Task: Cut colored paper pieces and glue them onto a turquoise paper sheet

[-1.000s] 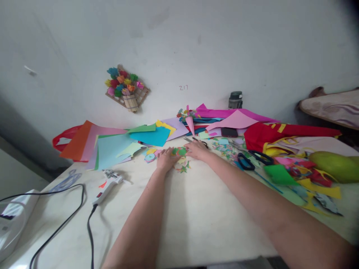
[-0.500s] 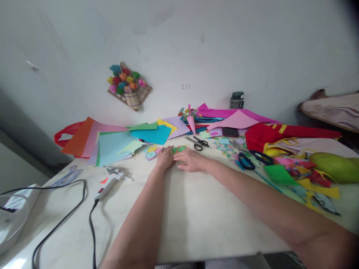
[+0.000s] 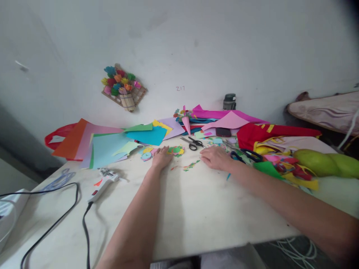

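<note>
My left hand (image 3: 162, 157) lies flat on the table, fingers stretched out, between pastel paper cutouts (image 3: 146, 155) and a round green-and-yellow paper piece (image 3: 176, 150). To the right, my right hand (image 3: 215, 157) rests low on the tabletop with its fingers stretched and slightly bent; nothing shows in its grasp. A thin line of tiny paper scraps (image 3: 191, 165) lies between the hands. Just beyond my right fingertips is a pair of black scissors (image 3: 193, 143). Larger dark-blue-handled scissors (image 3: 251, 155) lie partly behind my right wrist.
A white glue gun (image 3: 102, 186) with a black cord lies at left. Coloured paper sheets (image 3: 109, 149) spread along the back left. A phone (image 3: 223, 132), red fabric (image 3: 260, 134) and green fruit (image 3: 316, 162) sit at right. A paper bouquet (image 3: 185, 121) stands near the wall.
My right hand has moved away to the right from beside my left hand, uncovering the round paper piece and a trail of scraps. My left hand stays nearly in place. The view has shifted slightly.
</note>
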Motion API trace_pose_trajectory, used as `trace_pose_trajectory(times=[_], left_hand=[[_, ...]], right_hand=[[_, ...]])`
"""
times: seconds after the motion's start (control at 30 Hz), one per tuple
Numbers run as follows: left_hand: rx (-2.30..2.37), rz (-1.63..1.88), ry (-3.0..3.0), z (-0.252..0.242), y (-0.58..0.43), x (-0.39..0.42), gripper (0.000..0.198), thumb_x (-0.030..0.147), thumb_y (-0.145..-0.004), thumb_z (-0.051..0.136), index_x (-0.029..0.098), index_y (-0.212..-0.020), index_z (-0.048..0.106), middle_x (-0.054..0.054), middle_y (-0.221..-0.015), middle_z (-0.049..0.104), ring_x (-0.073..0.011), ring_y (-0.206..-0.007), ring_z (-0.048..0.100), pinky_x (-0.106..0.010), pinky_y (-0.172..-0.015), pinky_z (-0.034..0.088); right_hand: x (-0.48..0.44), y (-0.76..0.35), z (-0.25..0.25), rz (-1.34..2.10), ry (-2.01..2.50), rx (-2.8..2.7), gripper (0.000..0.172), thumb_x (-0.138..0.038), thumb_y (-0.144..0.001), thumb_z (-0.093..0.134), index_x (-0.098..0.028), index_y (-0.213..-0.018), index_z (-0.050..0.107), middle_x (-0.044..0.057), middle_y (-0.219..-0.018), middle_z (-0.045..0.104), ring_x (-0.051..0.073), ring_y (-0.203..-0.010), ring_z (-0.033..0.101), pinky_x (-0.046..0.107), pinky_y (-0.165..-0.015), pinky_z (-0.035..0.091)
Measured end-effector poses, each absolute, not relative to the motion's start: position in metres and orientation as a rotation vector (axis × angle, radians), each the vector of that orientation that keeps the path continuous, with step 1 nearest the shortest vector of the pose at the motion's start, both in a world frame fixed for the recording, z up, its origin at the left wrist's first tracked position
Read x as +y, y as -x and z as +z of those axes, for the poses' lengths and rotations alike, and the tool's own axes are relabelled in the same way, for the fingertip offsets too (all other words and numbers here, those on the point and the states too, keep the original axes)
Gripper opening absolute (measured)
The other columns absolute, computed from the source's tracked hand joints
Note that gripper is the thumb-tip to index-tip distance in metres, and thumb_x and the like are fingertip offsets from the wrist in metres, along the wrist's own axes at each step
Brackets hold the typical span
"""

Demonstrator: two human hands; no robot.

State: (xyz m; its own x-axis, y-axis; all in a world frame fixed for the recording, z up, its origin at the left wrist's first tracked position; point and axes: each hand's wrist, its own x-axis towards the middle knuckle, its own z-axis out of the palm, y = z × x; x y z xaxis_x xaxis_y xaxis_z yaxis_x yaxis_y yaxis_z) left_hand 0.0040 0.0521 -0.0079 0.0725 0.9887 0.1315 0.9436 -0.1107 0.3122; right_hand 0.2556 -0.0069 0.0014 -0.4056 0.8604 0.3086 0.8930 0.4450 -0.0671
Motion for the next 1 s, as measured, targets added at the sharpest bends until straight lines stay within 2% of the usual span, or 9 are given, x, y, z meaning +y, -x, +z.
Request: trace_pose_trajectory(times=[0.1,0.17,0.23,0.37,0.5,0.57,0.67,0.77,1.0], left_hand=[[1.975,0.506,-2.257,-0.011,-0.005,0.053,0.053,0.046,-0.08,0.042,0.033,-0.131,0.038,0.006,-0.143,0.029,-0.0255,-0.134,0.016,-0.042,-0.108,0.017],[1.955,0.533,-2.325,-0.012,-0.007,0.05,0.052,0.049,-0.081,0.04,0.035,-0.131,0.039,0.008,-0.142,0.029,-0.0256,-0.135,0.01,-0.045,-0.108,0.013],[1.931,0.525,-2.395,-0.011,-0.01,0.048,0.051,0.052,-0.081,0.038,0.037,-0.129,0.04,0.008,-0.142,0.03,-0.0261,-0.135,0.006,-0.048,-0.108,0.008],[1.902,0.419,-2.462,-0.01,-0.013,0.044,0.049,0.056,-0.081,0.035,0.039,-0.127,0.043,0.007,-0.143,0.028,-0.0287,-0.135,0.002,-0.054,-0.106,0.002],[1.934,0.396,-2.461,-0.011,-0.015,0.045,0.047,0.056,-0.081,0.035,0.039,-0.122,0.049,0.006,-0.143,0.028,-0.0288,-0.135,0.002,-0.052,-0.106,0.004],[1.948,0.445,-2.492,-0.012,-0.015,0.046,0.045,0.054,-0.081,0.038,0.039,-0.121,0.05,0.006,-0.143,0.03,-0.0284,-0.135,0.004,-0.051,-0.106,0.003],[1.967,0.524,-2.513,-0.012,-0.015,0.046,0.043,0.052,-0.08,0.042,0.038,-0.119,0.052,0.005,-0.141,0.033,-0.0281,-0.135,0.007,-0.051,-0.107,0.005],[2.016,0.621,-2.424,-0.011,-0.011,0.047,0.043,0.05,-0.08,0.045,0.034,-0.119,0.054,0.003,-0.14,0.035,-0.0288,-0.134,0.012,-0.052,-0.106,0.012],[2.016,0.874,-2.206,-0.012,0.0,0.053,0.039,0.041,-0.082,0.048,0.026,-0.116,0.056,-0.001,-0.135,0.043,-0.0255,-0.132,0.02,-0.045,-0.106,0.019]], right_hand=[[-0.003,-0.257,0.004,-0.162,1.41,-2.279,0.031,-0.021,-0.084,0.039,-0.019,-0.104,0.063,0.005,-0.114,0.061,0.016,-0.102,0.056,0.026,-0.087,0.039],[0.003,-0.26,0.011,-0.164,1.541,-2.11,0.034,-0.018,-0.084,0.038,-0.019,-0.108,0.061,0.004,-0.112,0.062,0.016,-0.1,0.057,0.025,-0.084,0.04],[0.01,-0.268,0.022,-0.119,1.753,-2.023,0.032,-0.019,-0.082,0.042,-0.02,-0.104,0.064,0.004,-0.103,0.066,0.019,-0.096,0.059,0.027,-0.079,0.042],[0.019,-0.286,0.039,-0.076,1.924,-2.15,0.029,-0.023,-0.078,0.047,-0.025,-0.098,0.068,0.005,-0.101,0.067,0.022,-0.093,0.06,0.028,-0.072,0.043],[0.018,-0.285,0.039,-0.104,1.856,-2.462,0.024,-0.029,-0.07,0.059,-0.028,-0.091,0.07,0.003,-0.097,0.068,0.022,-0.093,0.059,0.028,-0.076,0.04],[0.018,-0.277,0.035,-0.238,1.809,-2.554,0.019,-0.03,-0.07,0.06,-0.024,-0.085,0.071,0.005,-0.092,0.068,0.023,-0.091,0.059,0.031,-0.079,0.037],[0.02,-0.266,0.029,-0.536,1.67,-2.694,0.017,-0.02,-0.074,0.055,-0.016,-0.078,0.07,0.011,-0.083,0.068,0.022,-0.084,0.059,0.034,-0.081,0.033],[0.022,-0.262,0.023,-0.77,1.441,-2.788,0.019,-0.009,-0.074,0.05,-0.012,-0.076,0.068,0.011,-0.074,0.066,0.022,-0.078,0.057,0.037,-0.082,0.03],[0.027,-0.265,0.013,-0.824,1.325,-2.745,0.019,-0.007,-0.074,0.049,-0.012,-0.07,0.067,0.011,-0.071,0.065,0.021,-0.079,0.055,0.037,-0.081,0.028]])
